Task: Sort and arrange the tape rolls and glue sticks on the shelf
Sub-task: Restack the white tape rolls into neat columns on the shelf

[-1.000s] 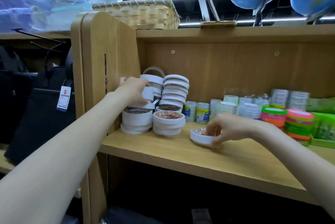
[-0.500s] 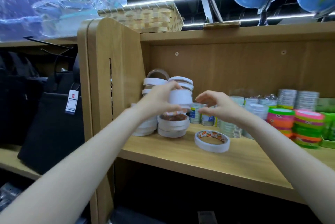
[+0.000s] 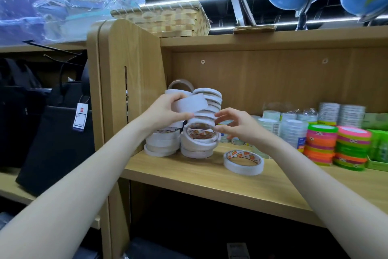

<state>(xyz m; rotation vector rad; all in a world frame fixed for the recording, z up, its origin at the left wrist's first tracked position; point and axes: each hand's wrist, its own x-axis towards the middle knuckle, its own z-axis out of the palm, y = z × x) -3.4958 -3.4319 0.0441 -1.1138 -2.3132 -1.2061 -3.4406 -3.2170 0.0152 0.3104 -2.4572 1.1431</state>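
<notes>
Left hand [image 3: 165, 110] grips white tape roll [image 3: 190, 103] above tape stack [image 3: 199, 139] at shelf [image 3: 210, 177] left end. Right hand [image 3: 237, 125], fingers loosely curled, empty, just right of stack. Loose roll [image 3: 243, 162] lies below right hand.

Head view. Left hand [image 3: 165, 109] grips a white tape roll [image 3: 190, 103] lifted above the stacked white rolls [image 3: 198, 141] at the shelf's [image 3: 210, 177] left end; right hand [image 3: 237, 126], fingers [image 3: 222, 113] curled, reaches toward the stack. One roll [image 3: 243, 162] lies flat, alone; neon rolls [image 3: 336, 145] stand right.
</notes>
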